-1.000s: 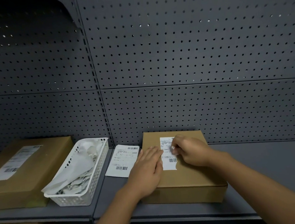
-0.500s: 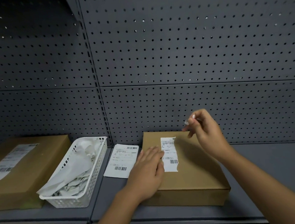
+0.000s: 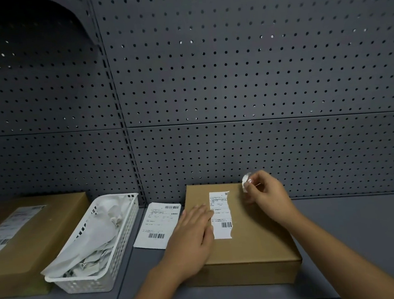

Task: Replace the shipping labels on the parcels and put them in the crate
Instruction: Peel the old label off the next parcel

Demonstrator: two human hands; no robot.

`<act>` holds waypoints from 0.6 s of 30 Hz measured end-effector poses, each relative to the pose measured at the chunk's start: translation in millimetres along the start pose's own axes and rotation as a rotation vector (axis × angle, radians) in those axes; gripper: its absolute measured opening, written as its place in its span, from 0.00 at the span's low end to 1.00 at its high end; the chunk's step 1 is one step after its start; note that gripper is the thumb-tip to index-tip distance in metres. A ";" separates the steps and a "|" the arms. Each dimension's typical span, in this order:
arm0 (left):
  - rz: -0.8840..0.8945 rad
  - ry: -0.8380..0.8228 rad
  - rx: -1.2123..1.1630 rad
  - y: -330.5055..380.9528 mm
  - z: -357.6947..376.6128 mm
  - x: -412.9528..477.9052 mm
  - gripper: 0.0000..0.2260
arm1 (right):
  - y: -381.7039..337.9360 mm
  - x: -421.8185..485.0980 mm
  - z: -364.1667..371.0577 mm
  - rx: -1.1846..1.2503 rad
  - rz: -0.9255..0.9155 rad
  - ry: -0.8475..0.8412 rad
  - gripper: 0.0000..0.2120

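A brown cardboard parcel [image 3: 247, 247] lies on the grey shelf in front of me. A torn white shipping label [image 3: 221, 215] still sticks to its top. My left hand [image 3: 194, 235] rests flat on the parcel's left part, fingertips at the label's left edge. Above the parcel's far right corner, my right hand [image 3: 265, 195] pinches a small torn scrap of label [image 3: 246, 180]. A loose fresh label sheet [image 3: 158, 222] lies on the shelf just left of the parcel.
A white plastic basket [image 3: 119, 249] filled with peeled label scraps stands left of the loose sheet. Further left lies a second brown parcel [image 3: 43, 232] with its own label. The perforated grey back panel [image 3: 233, 86] rises behind. Bare shelf [image 3: 365, 230] extends to the right.
My right hand tore a scrap off the label's right side and lifted it up and to the right. My left hand stayed pressed on the parcel.
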State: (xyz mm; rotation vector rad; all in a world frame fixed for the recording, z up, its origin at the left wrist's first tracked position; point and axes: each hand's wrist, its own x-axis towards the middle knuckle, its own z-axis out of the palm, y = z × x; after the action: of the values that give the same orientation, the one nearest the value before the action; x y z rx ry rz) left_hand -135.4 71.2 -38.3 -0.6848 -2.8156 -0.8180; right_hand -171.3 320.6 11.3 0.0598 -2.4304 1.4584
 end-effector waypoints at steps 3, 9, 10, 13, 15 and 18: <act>-0.004 -0.007 0.000 0.4 -1.0 -0.1 0.20 | 1.8 17.0 7.3 -0.143 0.051 -0.092 0.03; -0.007 -0.017 -0.012 1.4 -2.9 -0.5 0.21 | -10.7 42.3 20.5 -0.378 0.114 -0.215 0.06; -0.006 -0.014 -0.012 0.9 -2.4 -0.6 0.21 | -12.1 45.0 21.9 -0.408 0.130 -0.233 0.07; -0.003 -0.012 -0.011 -0.1 -2.1 -0.2 0.21 | -12.0 50.3 26.8 -0.470 0.149 -0.258 0.08; -0.004 -0.013 -0.013 0.5 -2.6 -0.1 0.21 | -8.4 52.5 30.2 -0.478 0.169 -0.247 0.10; -0.003 -0.007 -0.015 1.2 -2.7 -0.3 0.21 | -10.8 53.3 32.2 -0.460 0.180 -0.246 0.10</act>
State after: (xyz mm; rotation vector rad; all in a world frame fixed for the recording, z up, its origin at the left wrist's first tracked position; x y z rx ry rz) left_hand -134.6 70.6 -35.5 -0.6876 -2.8202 -0.8394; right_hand -227.7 293.8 21.4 -0.0879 -2.9807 0.9649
